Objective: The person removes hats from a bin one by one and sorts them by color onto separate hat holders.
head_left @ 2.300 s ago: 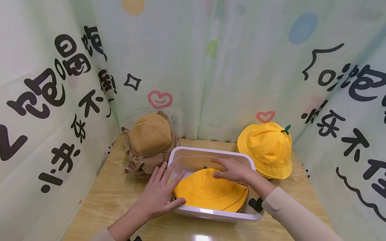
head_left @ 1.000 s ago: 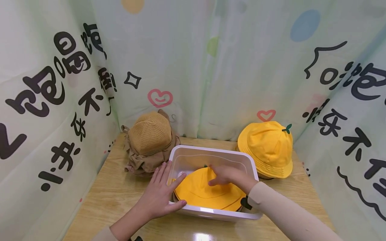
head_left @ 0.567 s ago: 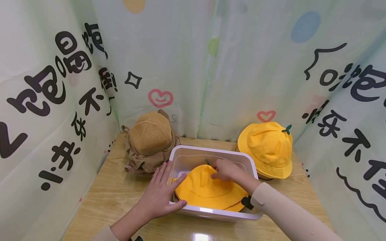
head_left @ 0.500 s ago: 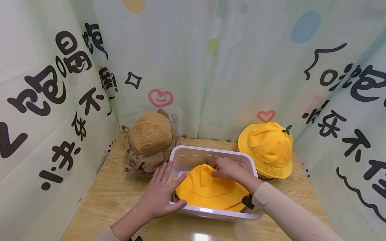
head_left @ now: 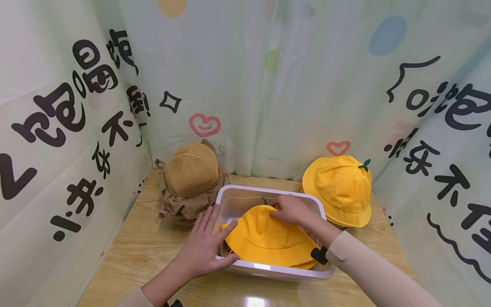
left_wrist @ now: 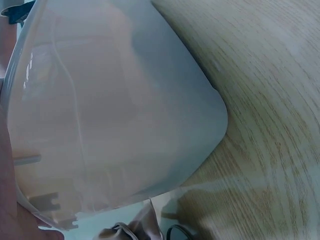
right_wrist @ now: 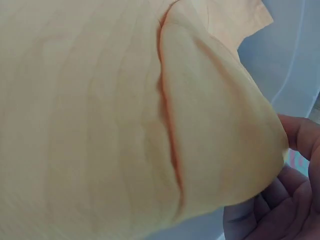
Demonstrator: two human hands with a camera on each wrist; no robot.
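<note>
Head view: right hand (head_left: 292,209) pinches the top of the yellow hat (head_left: 272,238) in the bin (head_left: 291,274), likely since it stands highest. Left hand (head_left: 203,247) lies spread over the rim (head_left: 249,188), probably steadying it.

Right hand (head_left: 293,210): some fingertips hidden, seemingly behind hat (head_left: 272,238).

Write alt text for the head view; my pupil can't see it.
The right hand pinches a yellow hat inside a pale tub; the left hand rests on its rim. Behind sit a tan hat, left, and another yellow hat, right.
</note>
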